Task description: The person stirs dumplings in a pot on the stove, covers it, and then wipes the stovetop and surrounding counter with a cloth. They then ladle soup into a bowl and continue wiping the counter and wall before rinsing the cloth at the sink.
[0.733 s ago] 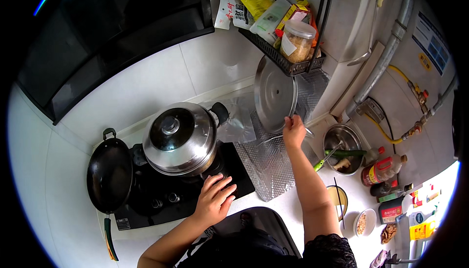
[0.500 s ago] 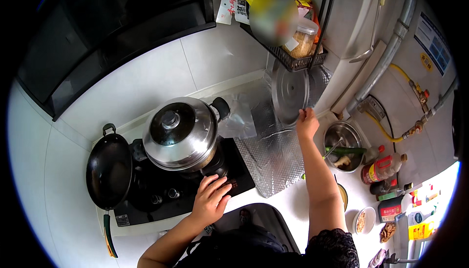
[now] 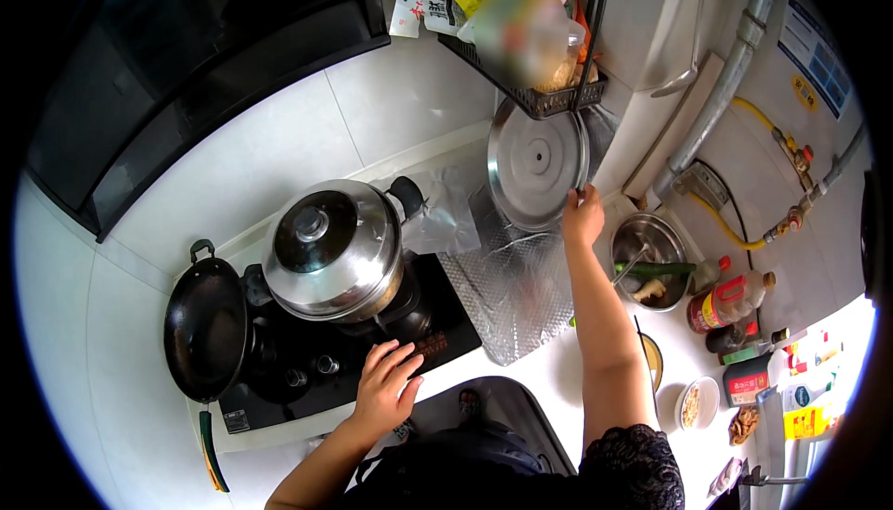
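Observation:
At the back of the counter my right hand (image 3: 583, 219) pinches the rim of a round grey metal lid (image 3: 537, 161), which stands tilted with its flat face towards me. A small dark hole or screw marks its middle. My left hand (image 3: 385, 382) hovers with fingers spread at the front edge of the black stove (image 3: 307, 347), touching nothing I can see. Behind it, a large steel pot (image 3: 358, 291) with a domed lid (image 3: 321, 231) sits on the right burner.
A dark wok (image 3: 206, 328) rests at the stove's left. Foil matting (image 3: 512, 296) covers the counter beside the stove. A steel bowl (image 3: 665, 231) holds a cucumber-like vegetable and ginger. Bottles (image 3: 735, 296) line the right side. A loaded black rack (image 3: 558, 105) hangs above the metal lid.
The metal lid has turned from nearly edge-on to showing its broad face, still in my right hand. My left hand has shifted slightly left and down. The whole view has moved a little.

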Motion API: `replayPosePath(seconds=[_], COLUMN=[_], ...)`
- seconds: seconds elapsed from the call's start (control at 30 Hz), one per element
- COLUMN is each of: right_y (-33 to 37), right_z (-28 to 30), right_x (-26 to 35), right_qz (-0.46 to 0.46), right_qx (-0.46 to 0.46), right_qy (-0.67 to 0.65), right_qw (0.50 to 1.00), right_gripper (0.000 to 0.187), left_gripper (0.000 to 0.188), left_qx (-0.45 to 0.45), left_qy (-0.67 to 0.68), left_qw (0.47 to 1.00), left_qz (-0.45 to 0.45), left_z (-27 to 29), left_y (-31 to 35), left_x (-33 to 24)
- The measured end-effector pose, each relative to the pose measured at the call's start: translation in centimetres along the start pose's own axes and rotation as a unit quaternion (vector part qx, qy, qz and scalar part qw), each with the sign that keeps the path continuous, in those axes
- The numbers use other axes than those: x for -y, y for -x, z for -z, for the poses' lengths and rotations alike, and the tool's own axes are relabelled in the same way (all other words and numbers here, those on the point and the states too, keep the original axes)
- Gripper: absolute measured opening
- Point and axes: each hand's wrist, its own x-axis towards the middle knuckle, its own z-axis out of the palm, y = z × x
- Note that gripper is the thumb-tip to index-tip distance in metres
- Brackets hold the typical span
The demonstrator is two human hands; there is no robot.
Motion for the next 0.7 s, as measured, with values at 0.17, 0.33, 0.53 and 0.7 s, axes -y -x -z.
replayPosePath(seconds=[0.17,0.33,0.53,0.7], right_y=[0.0,-0.9,-2.2,-3.0], right_z=[-0.4,-1.0,1.3,3.7], right_x=[-0.3,0.5,1.0,0.8], right_qz=[-0.039,0.031,0.062,0.056], right_qx=[0.024,-0.036,-0.027,0.047], right_qy=[-0.030,-0.065,-0.046,0.017], right_qw=[0.998,0.997,0.997,0.997], right_gripper=[0.021,0.019,0.017,0.024], left_gripper=[0.031,0.030,0.029,0.029], left_qx=[0.014,0.022,0.022,0.023], left_qy=[-0.001,-0.016,-0.011,-0.003], left_qw=[1.000,1.000,0.999,0.999], left_qz=[0.004,0.010,0.024,0.021], left_z=[-0.4,-0.2,-0.5,-0.8], left_y=[0.0,0.0,0.2,-0.2], left_x=[0.1,-0.4,-0.1,-0.3])
